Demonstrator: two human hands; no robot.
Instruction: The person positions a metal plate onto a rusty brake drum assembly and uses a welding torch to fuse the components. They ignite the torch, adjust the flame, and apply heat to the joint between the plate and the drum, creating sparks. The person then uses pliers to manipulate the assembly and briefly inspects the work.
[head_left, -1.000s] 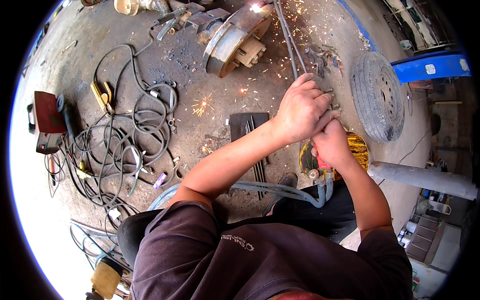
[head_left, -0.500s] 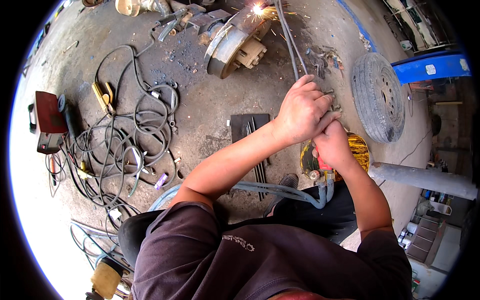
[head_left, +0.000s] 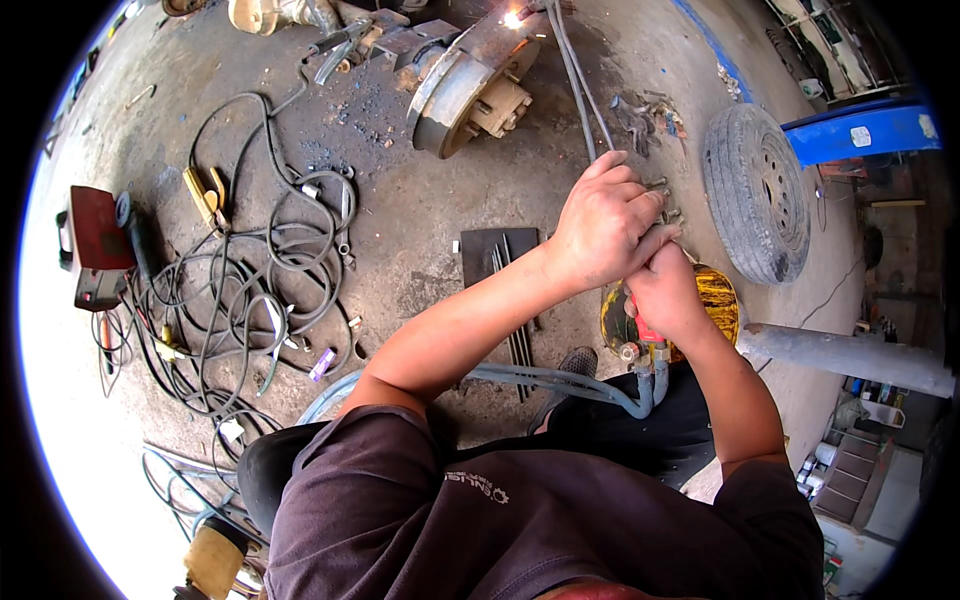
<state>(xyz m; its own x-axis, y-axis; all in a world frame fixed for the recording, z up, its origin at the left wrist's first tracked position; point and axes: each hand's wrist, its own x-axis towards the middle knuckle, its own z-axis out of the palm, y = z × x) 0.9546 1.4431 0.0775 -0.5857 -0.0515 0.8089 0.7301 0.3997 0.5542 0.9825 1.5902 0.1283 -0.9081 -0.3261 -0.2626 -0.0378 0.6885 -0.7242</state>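
Note:
My left hand is closed around the cutting torch, just behind its long thin metal tubes. Close against it, my right hand grips the same torch lower down, near its red handle. Two blue-grey hoses leave the handle's end and curve left past my legs. At the far end of the torch a bright glow burns at the upper side of a rusty wheel drum with a protruding hub. The torch tip itself cannot be made out.
A tyre on a rim lies to the right, beside a blue beam. Tangled cables, an electrode holder and a red machine box are on the left. Dark rods lie under my left forearm.
The spray of sparks around the glow has mostly died down, and the glow looks smaller. Both hands keep nearly the same place and grip.

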